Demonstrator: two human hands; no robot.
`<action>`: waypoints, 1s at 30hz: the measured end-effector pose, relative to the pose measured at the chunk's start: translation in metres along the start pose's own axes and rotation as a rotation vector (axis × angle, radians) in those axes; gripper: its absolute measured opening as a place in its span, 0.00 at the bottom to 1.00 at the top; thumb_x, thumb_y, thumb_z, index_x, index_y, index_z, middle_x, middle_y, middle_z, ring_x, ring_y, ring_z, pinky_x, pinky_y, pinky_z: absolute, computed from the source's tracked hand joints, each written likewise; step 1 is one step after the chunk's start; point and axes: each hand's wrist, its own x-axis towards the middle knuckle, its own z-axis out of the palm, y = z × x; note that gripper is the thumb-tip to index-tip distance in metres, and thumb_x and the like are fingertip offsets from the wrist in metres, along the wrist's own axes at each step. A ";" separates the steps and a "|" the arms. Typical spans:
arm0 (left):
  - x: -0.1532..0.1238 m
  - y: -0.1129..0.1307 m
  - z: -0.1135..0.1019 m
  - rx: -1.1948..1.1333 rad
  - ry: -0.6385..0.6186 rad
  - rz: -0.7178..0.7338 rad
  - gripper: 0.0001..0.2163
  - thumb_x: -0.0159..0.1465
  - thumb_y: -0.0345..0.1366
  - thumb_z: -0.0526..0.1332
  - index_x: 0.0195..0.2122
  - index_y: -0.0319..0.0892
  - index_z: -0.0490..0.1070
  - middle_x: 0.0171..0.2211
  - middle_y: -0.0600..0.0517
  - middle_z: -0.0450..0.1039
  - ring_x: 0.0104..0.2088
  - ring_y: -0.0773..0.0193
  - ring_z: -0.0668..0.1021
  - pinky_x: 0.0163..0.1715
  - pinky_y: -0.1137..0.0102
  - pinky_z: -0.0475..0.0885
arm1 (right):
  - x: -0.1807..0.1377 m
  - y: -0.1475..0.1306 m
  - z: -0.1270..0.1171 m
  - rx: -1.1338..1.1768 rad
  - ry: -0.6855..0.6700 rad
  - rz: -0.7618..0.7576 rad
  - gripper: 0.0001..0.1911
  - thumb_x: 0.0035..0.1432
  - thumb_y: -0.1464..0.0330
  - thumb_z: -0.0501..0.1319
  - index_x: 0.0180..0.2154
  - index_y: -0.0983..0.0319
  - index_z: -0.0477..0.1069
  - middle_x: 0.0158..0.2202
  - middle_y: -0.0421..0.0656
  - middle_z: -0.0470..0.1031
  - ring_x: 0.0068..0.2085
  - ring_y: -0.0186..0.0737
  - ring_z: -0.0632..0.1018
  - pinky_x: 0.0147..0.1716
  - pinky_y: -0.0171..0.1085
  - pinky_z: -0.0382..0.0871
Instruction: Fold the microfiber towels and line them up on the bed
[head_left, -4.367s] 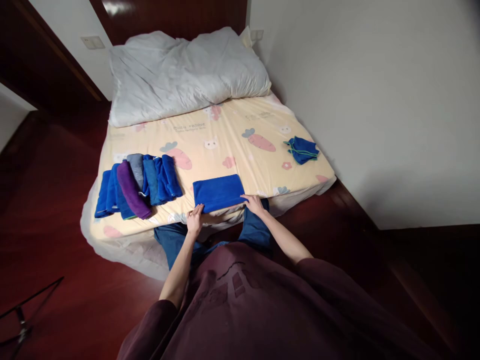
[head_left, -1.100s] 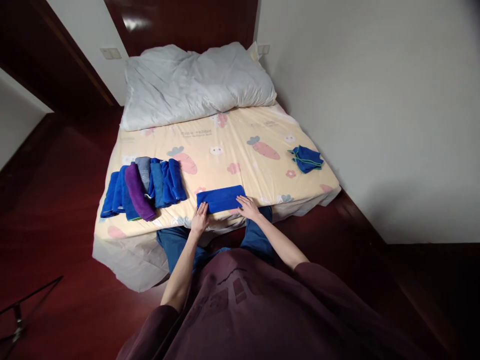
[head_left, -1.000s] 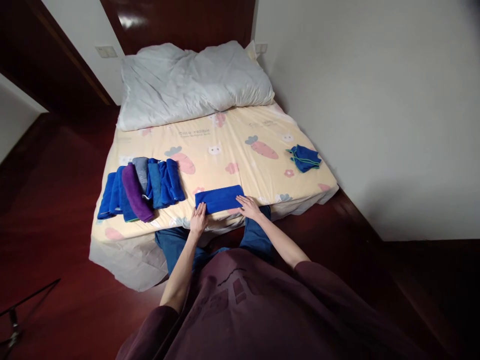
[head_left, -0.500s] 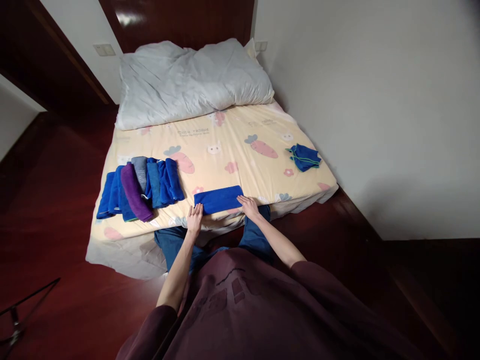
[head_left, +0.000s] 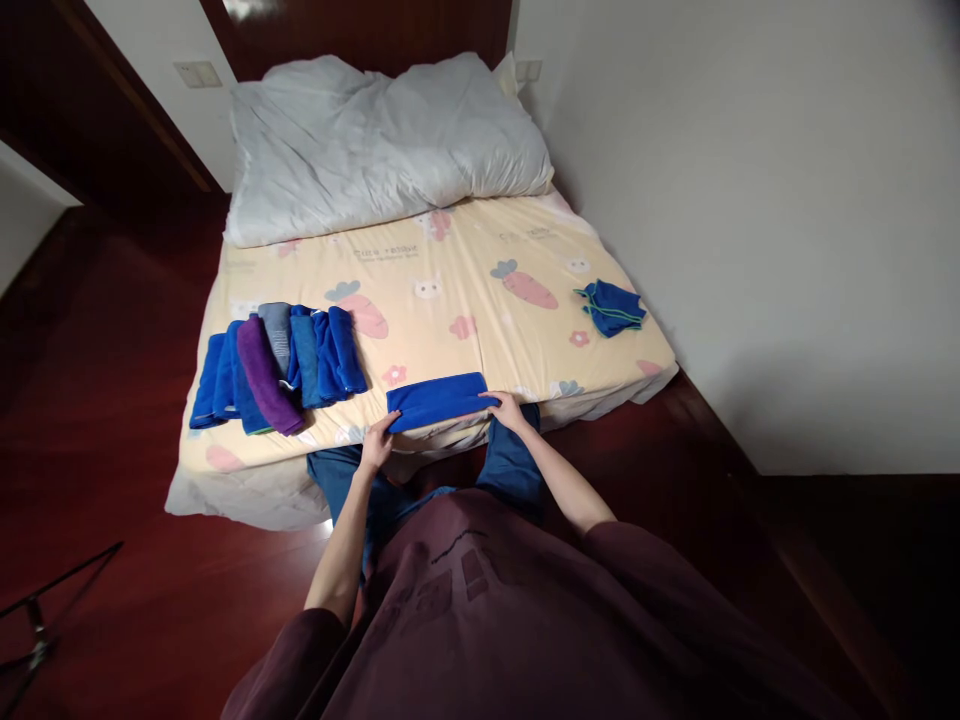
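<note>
A blue towel (head_left: 439, 399), folded into a long flat strip, lies at the near edge of the bed. My left hand (head_left: 378, 440) pinches its near left corner. At the opposite end, my right hand (head_left: 505, 409) grips the near right corner between thumb and fingers. Left of the strip sits a row of rolled or folded towels: several blue ones (head_left: 343, 350), a purple one (head_left: 264, 375) and a grey one (head_left: 276, 332). A crumpled blue cloth with green edging (head_left: 613, 308) rests near the bed's right side.
The bed (head_left: 465, 270) has a yellow sheet printed with carrots. A white quilt (head_left: 390, 140) is heaped at the headboard (head_left: 367, 35). A white wall (head_left: 750, 240) borders the right side. On the red floor at lower left stands a thin dark metal frame (head_left: 37, 620).
My hands went from lying flat on the towel's ends to pinching its near corners. The near edge looks slightly lifted. The view has shifted a little.
</note>
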 end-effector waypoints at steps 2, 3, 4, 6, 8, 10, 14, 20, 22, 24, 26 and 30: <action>0.000 -0.004 -0.003 -0.084 0.024 -0.033 0.23 0.63 0.32 0.53 0.58 0.42 0.73 0.58 0.46 0.76 0.62 0.55 0.75 0.64 0.57 0.68 | 0.004 0.004 0.002 0.105 0.027 0.055 0.21 0.52 0.73 0.59 0.47 0.61 0.81 0.48 0.46 0.83 0.50 0.45 0.82 0.53 0.43 0.76; 0.000 -0.005 -0.004 -0.122 0.043 -0.058 0.20 0.65 0.35 0.54 0.56 0.42 0.74 0.55 0.45 0.78 0.59 0.53 0.77 0.62 0.57 0.70 | 0.006 0.005 0.004 0.154 0.049 0.080 0.17 0.53 0.70 0.61 0.45 0.62 0.81 0.46 0.47 0.83 0.47 0.45 0.82 0.50 0.43 0.77; 0.000 -0.006 -0.003 -0.155 0.063 -0.086 0.18 0.66 0.39 0.55 0.54 0.41 0.74 0.52 0.44 0.79 0.56 0.52 0.79 0.59 0.56 0.72 | 0.007 0.006 0.005 0.200 0.073 0.101 0.15 0.53 0.66 0.63 0.42 0.62 0.80 0.43 0.48 0.83 0.44 0.46 0.82 0.46 0.43 0.78; 0.001 -0.008 -0.001 -0.201 0.103 -0.145 0.18 0.67 0.45 0.57 0.51 0.40 0.74 0.45 0.44 0.81 0.48 0.50 0.82 0.53 0.56 0.76 | 0.008 0.007 0.008 0.280 0.102 0.119 0.15 0.53 0.58 0.65 0.37 0.62 0.78 0.37 0.47 0.82 0.38 0.46 0.81 0.41 0.42 0.77; 0.003 -0.009 0.001 -0.222 0.129 -0.180 0.19 0.66 0.50 0.57 0.49 0.40 0.74 0.39 0.45 0.80 0.42 0.51 0.82 0.48 0.57 0.77 | 0.008 0.007 0.009 0.340 0.111 0.118 0.19 0.52 0.51 0.66 0.34 0.61 0.76 0.33 0.46 0.80 0.35 0.45 0.79 0.38 0.42 0.76; 0.006 -0.011 0.002 -0.234 0.153 -0.189 0.20 0.66 0.52 0.57 0.47 0.40 0.73 0.37 0.46 0.79 0.40 0.52 0.81 0.46 0.58 0.76 | 0.008 0.006 0.010 0.367 0.123 0.110 0.23 0.52 0.46 0.65 0.33 0.60 0.73 0.32 0.44 0.78 0.35 0.44 0.78 0.38 0.41 0.75; 0.010 -0.013 0.002 -0.235 0.188 -0.223 0.21 0.67 0.54 0.55 0.45 0.40 0.72 0.38 0.45 0.78 0.41 0.53 0.80 0.46 0.59 0.76 | 0.008 0.007 0.011 0.328 0.185 0.107 0.26 0.54 0.41 0.60 0.31 0.58 0.69 0.31 0.43 0.75 0.36 0.44 0.76 0.39 0.40 0.74; 0.017 -0.016 0.000 -0.200 0.177 -0.218 0.21 0.67 0.53 0.53 0.46 0.40 0.71 0.41 0.43 0.78 0.44 0.51 0.80 0.48 0.59 0.75 | 0.014 0.010 0.014 0.276 0.183 0.117 0.26 0.55 0.40 0.58 0.29 0.57 0.66 0.29 0.42 0.72 0.34 0.43 0.75 0.37 0.40 0.73; 0.020 -0.015 -0.001 -0.159 0.169 -0.229 0.20 0.68 0.52 0.52 0.44 0.40 0.71 0.41 0.42 0.78 0.44 0.51 0.80 0.48 0.59 0.75 | 0.016 0.010 0.015 0.268 0.183 0.121 0.26 0.55 0.41 0.58 0.29 0.57 0.67 0.30 0.43 0.73 0.35 0.44 0.76 0.38 0.40 0.74; 0.024 -0.014 -0.004 -0.119 0.147 -0.248 0.18 0.69 0.50 0.51 0.43 0.41 0.71 0.40 0.43 0.78 0.43 0.51 0.80 0.48 0.59 0.74 | 0.017 0.010 0.015 0.268 0.184 0.119 0.25 0.56 0.42 0.59 0.30 0.58 0.69 0.31 0.44 0.75 0.36 0.44 0.77 0.39 0.41 0.75; 0.027 -0.013 -0.006 -0.082 0.115 -0.279 0.17 0.69 0.48 0.51 0.42 0.41 0.72 0.39 0.43 0.78 0.43 0.51 0.80 0.48 0.60 0.74 | 0.016 0.009 0.015 0.268 0.184 0.118 0.25 0.57 0.43 0.59 0.31 0.59 0.70 0.32 0.45 0.76 0.37 0.45 0.78 0.41 0.41 0.76; 0.033 -0.008 -0.010 -0.014 0.077 -0.346 0.15 0.70 0.45 0.51 0.44 0.41 0.72 0.40 0.43 0.79 0.45 0.50 0.81 0.49 0.60 0.73 | 0.016 0.008 0.016 0.248 0.175 0.127 0.24 0.59 0.45 0.59 0.33 0.59 0.72 0.34 0.46 0.78 0.38 0.45 0.79 0.43 0.42 0.76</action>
